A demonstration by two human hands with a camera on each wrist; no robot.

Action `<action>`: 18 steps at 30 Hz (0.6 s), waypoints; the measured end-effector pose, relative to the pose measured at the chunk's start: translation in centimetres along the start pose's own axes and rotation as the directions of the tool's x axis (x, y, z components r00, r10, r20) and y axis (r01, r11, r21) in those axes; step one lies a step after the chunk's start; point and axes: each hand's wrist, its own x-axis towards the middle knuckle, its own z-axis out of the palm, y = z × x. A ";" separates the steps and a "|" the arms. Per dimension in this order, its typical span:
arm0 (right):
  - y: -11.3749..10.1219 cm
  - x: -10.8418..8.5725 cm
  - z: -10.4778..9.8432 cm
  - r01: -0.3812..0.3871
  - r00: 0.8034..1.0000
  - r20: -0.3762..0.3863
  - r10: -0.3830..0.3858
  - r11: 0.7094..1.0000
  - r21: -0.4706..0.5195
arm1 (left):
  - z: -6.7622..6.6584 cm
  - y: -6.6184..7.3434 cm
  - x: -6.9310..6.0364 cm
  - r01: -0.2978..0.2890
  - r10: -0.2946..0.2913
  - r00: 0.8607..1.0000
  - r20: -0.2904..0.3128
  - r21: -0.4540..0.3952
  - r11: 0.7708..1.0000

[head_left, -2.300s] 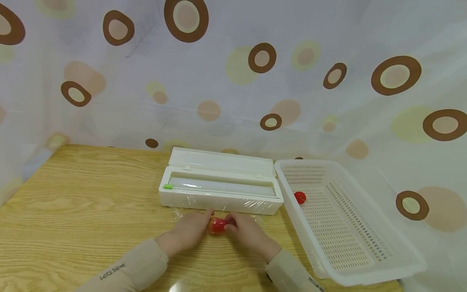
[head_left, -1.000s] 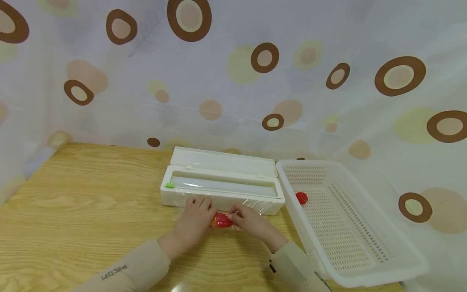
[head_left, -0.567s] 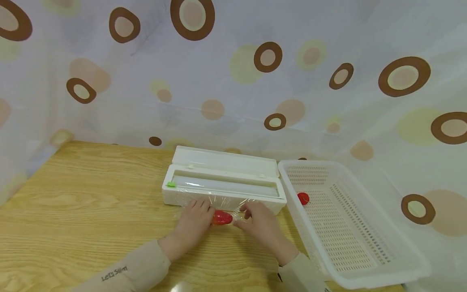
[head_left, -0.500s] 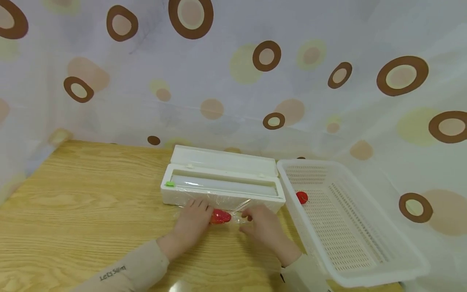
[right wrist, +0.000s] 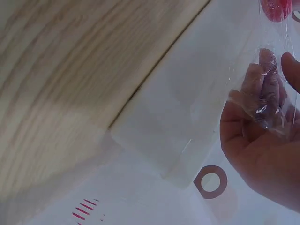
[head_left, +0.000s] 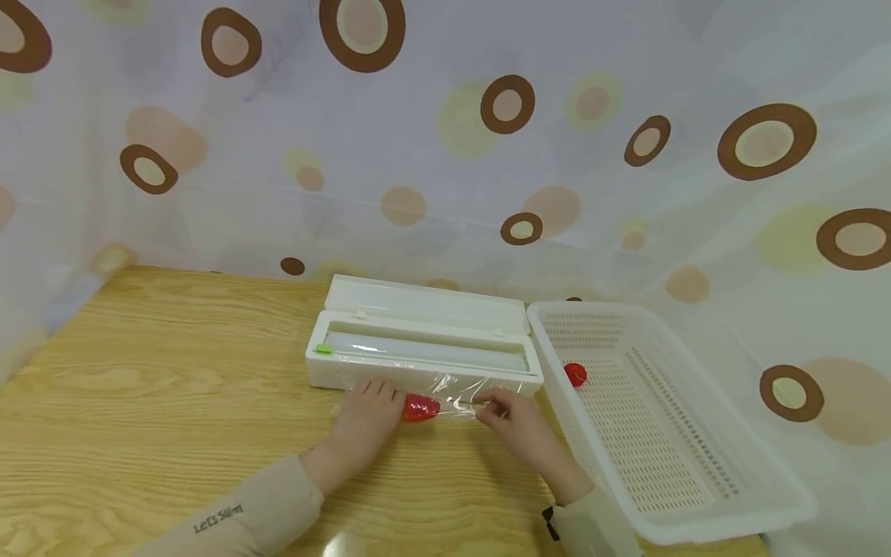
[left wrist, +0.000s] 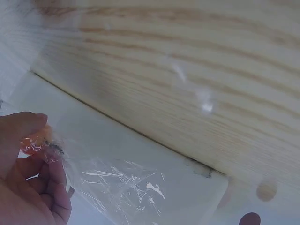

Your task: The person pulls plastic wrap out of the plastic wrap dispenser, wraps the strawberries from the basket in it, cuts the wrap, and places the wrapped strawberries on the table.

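Observation:
My left hand (head_left: 369, 422) grips a smooth red-and-orange piece, fruit-like (head_left: 421, 408), by its left end, low in front of a white cling film box (head_left: 320, 377). Thumb and fingers close on its orange end (left wrist: 32, 143) in the left wrist view, where a dark bit shows beside it. Clear cling film (head_left: 455, 406) covers the piece and stretches rightward from it. My right hand (head_left: 522, 429) pinches this film, thumb against curled fingers, away from the piece. In the right wrist view, crumpled film (right wrist: 267, 103) lies across its palm and fingers.
The box's lid (head_left: 425, 302) stands raised behind the film roll (head_left: 425, 352), with a green slider (head_left: 323, 349) at the left. To the right, a white perforated basket (head_left: 585, 449) holds a small red item with a thin stem (head_left: 575, 374). A patterned curtain (head_left: 418, 116) hangs behind the wooden table (head_left: 174, 371).
My right hand has moved rightward from beside the red piece, drawing the film out into a taut strip. My left hand has stayed on the piece's left end over the last second.

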 end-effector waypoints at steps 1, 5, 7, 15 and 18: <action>0.1 0.0 -0.1 -0.037 0.999 -0.005 0.037 0.998 0.041 | 0.0 0.0 0.0 -0.003 0.003 1.000 0.005 0.004 1.000; 0.3 -0.6 -0.5 -0.086 0.996 -0.019 0.090 0.984 0.155 | 0.3 0.0 0.1 -0.012 0.012 1.000 0.008 0.012 1.000; 0.3 -0.9 -0.8 -0.061 0.998 -0.018 0.065 0.981 0.186 | 0.3 -0.1 0.1 -0.010 0.010 1.000 0.005 0.019 1.000; 0.2 -0.9 -0.4 -0.168 0.972 -0.119 0.202 0.954 0.249 | 0.4 -0.1 0.0 -0.024 0.025 1.000 -0.005 0.036 0.999; 0.3 -0.5 0.3 -0.194 0.953 -0.201 0.226 0.967 0.168 | 0.3 0.0 -0.1 -0.038 0.038 0.999 -0.008 0.038 0.999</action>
